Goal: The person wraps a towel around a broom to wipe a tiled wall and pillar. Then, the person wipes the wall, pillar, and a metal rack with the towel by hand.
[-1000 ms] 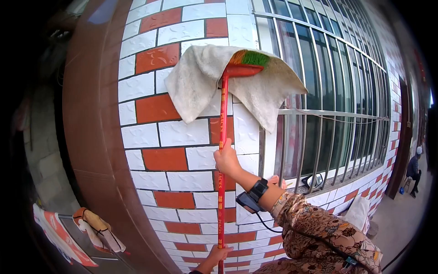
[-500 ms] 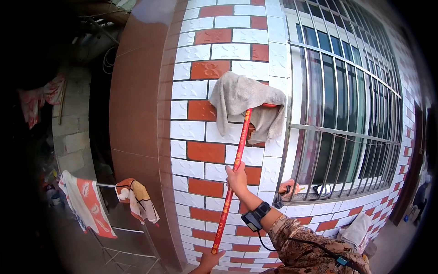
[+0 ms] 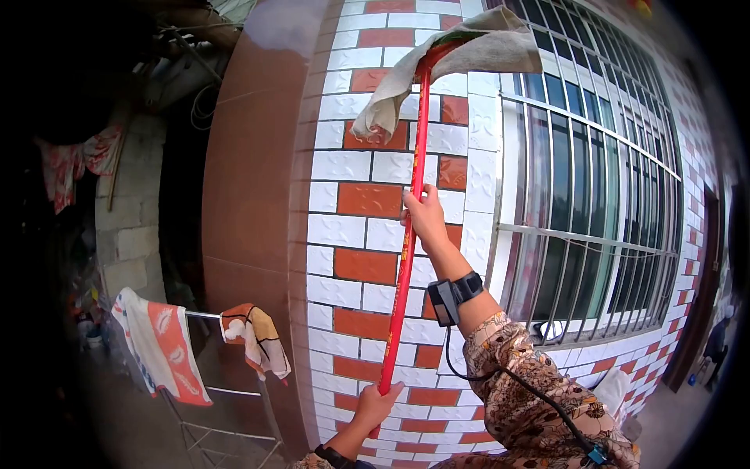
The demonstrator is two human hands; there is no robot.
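Note:
A long red pole (image 3: 403,270) with yellow marks stands nearly upright before the tiled wall. My right hand (image 3: 423,213) is closed around its upper middle part. Lower down, my left hand (image 3: 376,407) grips the pole near its bottom end. A grey-beige cloth (image 3: 484,48) is draped over the head at the pole's top. Its left corner hangs down over the tiles, and its right part reaches in front of the window bars. The cloth covers most of the pole's head.
White and red-brown tiles cover the wall (image 3: 367,266). Metal bars (image 3: 594,227) guard the window at right. A metal rack (image 3: 234,391) with a patterned towel (image 3: 162,344) and a smaller cloth (image 3: 255,336) stands at lower left, beside a brown pillar (image 3: 246,195).
Both hands have moved the pole upward. Its cloth-covered head went from mid-wall to the top of the view, and the cloth has swung out to the sides.

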